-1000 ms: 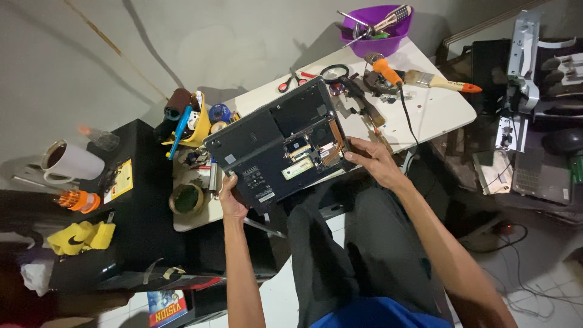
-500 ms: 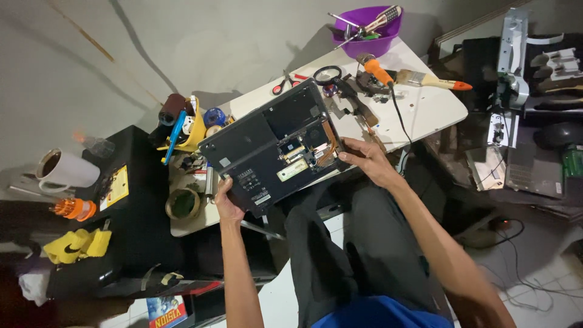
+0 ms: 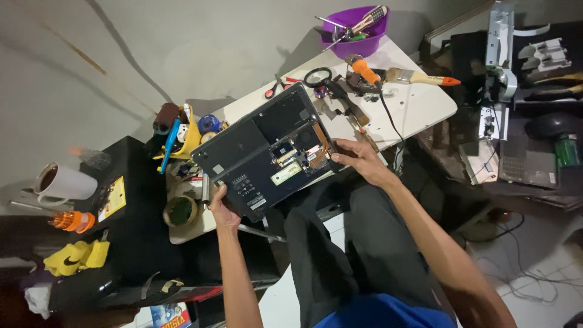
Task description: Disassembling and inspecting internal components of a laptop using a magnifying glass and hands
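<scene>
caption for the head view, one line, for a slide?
Both hands, left hand and right hand, grip an opened laptop over a cluttered white table.

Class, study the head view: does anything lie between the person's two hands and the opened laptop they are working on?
Nothing visible does. The left hand already grips the near corner of the opened laptop, and the right hand rests on its right edge beside the exposed boards. The tools on the white table lie beyond it.

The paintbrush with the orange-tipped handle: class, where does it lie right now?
In the head view the paintbrush lies at upper right on the white table, just right of the orange-handled tool and below the purple bowl.
</scene>
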